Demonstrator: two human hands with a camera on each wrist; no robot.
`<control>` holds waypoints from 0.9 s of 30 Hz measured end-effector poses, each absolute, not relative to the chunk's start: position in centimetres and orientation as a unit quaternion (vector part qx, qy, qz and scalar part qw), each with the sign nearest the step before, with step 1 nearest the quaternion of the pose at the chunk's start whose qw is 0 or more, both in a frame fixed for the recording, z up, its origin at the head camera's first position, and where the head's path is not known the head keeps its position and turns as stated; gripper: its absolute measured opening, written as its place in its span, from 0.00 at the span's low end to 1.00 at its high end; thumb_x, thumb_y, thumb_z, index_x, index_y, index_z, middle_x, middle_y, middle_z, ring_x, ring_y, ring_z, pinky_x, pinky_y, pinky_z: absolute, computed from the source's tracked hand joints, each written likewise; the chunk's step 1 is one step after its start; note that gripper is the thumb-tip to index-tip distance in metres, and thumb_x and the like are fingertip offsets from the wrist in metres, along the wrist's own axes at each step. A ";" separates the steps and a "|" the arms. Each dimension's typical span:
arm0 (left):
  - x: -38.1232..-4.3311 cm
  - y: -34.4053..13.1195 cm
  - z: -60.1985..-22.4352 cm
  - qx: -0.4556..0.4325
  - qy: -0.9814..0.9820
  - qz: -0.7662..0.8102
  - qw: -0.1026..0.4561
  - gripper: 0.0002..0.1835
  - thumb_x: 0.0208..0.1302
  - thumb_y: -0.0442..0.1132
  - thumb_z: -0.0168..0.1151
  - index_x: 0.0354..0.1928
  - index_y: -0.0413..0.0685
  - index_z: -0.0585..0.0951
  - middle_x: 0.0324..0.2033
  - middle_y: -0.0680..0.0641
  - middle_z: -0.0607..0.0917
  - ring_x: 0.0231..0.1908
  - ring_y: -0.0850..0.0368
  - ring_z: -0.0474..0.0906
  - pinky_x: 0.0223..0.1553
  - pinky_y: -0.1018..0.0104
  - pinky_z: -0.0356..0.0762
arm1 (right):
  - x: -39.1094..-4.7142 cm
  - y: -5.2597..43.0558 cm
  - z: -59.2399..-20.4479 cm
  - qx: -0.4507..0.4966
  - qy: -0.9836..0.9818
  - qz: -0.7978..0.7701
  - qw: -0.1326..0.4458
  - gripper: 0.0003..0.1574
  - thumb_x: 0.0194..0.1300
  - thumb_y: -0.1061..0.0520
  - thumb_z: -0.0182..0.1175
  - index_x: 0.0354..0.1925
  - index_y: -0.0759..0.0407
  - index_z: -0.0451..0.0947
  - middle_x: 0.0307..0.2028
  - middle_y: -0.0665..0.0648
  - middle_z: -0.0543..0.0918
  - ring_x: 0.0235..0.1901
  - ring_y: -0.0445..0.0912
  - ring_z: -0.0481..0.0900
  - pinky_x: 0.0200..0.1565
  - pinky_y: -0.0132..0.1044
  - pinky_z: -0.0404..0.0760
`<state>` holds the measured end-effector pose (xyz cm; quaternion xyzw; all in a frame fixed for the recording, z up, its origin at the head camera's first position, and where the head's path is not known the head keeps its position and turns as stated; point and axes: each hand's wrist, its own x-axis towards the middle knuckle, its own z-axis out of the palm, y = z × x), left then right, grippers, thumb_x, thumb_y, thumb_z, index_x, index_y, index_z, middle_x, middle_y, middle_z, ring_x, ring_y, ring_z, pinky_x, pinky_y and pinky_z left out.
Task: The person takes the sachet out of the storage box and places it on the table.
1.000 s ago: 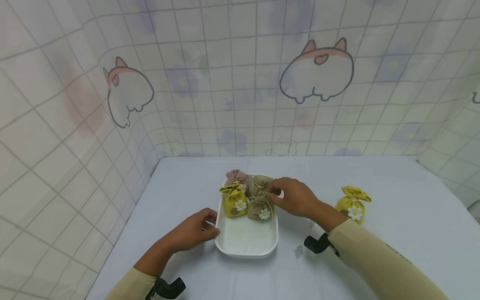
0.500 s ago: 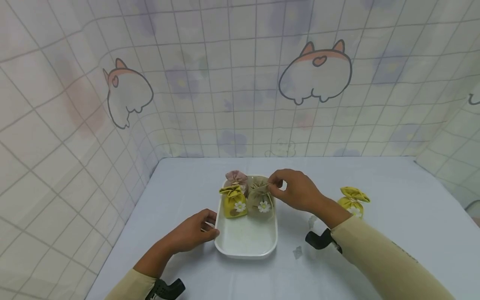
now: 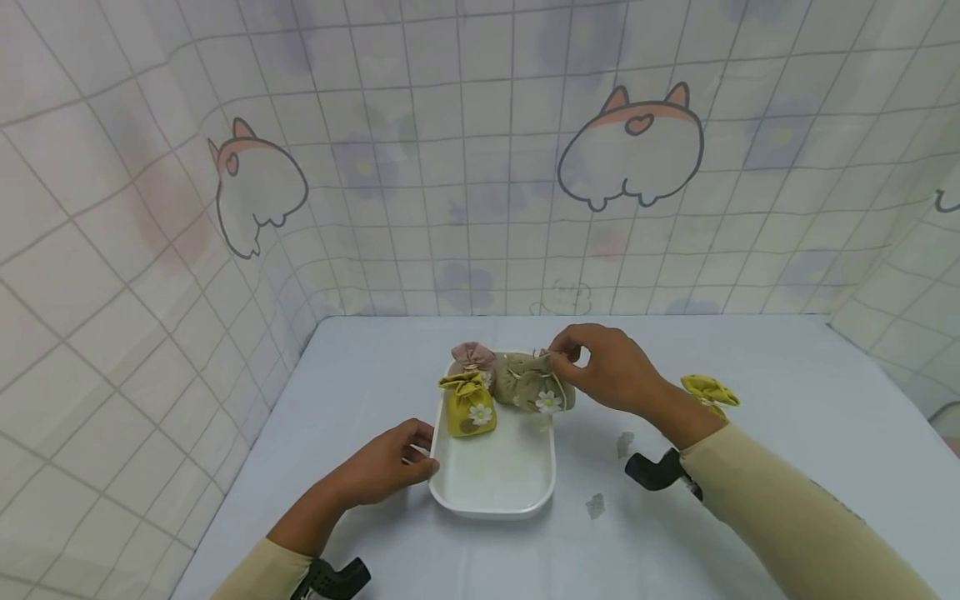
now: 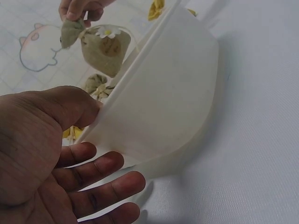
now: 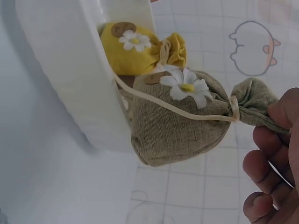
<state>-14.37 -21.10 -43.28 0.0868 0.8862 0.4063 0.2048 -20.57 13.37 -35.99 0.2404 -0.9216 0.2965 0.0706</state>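
Note:
My right hand (image 3: 611, 367) pinches the gathered neck of an olive-beige drawstring sachet (image 5: 180, 126) with a white daisy. The sachet hangs tilted at the right rim of a white tray (image 3: 491, 487), its cord trailing toward the tray wall. My left hand (image 3: 390, 462) holds the tray's left rim, thumb over the edge and the other fingers loosely spread along the outer wall in the left wrist view. Inside the tray's far end sit a yellow sachet (image 3: 468, 408), a pink sachet (image 3: 474, 356) behind it, and another beige sachet (image 3: 510, 379), partly hidden by the lifted one.
A second yellow sachet (image 3: 708, 389) lies on the white table (image 3: 375, 367) to the right, mostly behind my right forearm. Small grey patches (image 3: 596, 506) mark the cloth right of the tray. A patterned curtain (image 3: 480, 183) surrounds the table's back and sides.
The beige sachet has risen from the tray's inside and swung right toward the rim as my right hand moved up and right. The left hand and tray stay put.

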 end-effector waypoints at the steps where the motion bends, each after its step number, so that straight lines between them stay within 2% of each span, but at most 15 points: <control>1: -14.4 -21.1 -43.3 0.087 0.886 0.407 0.205 0.24 0.69 0.44 0.69 0.61 0.43 0.75 0.54 0.47 0.81 0.52 0.52 0.81 0.48 0.53 0.82 | -20.6 13.6 -35.9 0.237 -0.923 0.296 0.069 0.06 0.72 0.51 0.64 0.44 0.49 0.84 0.37 0.46 0.82 0.40 0.44 0.78 0.41 0.43 0.78; 6: -14.4 -21.1 -43.2 0.084 0.885 0.408 0.207 0.24 0.68 0.44 0.69 0.62 0.43 0.75 0.53 0.47 0.81 0.52 0.51 0.81 0.47 0.53 0.82 | -20.5 14.7 -35.7 0.222 -0.927 0.296 0.066 0.07 0.73 0.50 0.63 0.45 0.49 0.84 0.38 0.47 0.83 0.41 0.45 0.77 0.41 0.44 0.78; 12: -14.3 -21.0 -43.1 0.076 0.886 0.406 0.209 0.24 0.68 0.44 0.70 0.61 0.44 0.75 0.53 0.47 0.81 0.52 0.52 0.81 0.47 0.54 0.82 | -20.4 16.2 -35.6 0.214 -0.930 0.291 0.076 0.07 0.73 0.50 0.63 0.44 0.50 0.84 0.38 0.48 0.82 0.40 0.46 0.77 0.36 0.43 0.75; 27: -14.4 -21.0 -43.1 0.073 0.884 0.410 0.212 0.25 0.67 0.44 0.71 0.61 0.45 0.75 0.53 0.48 0.81 0.52 0.52 0.81 0.47 0.54 0.83 | -20.4 19.7 -35.7 0.186 -0.939 0.276 0.088 0.07 0.73 0.51 0.62 0.43 0.50 0.84 0.37 0.49 0.83 0.38 0.47 0.77 0.35 0.43 0.75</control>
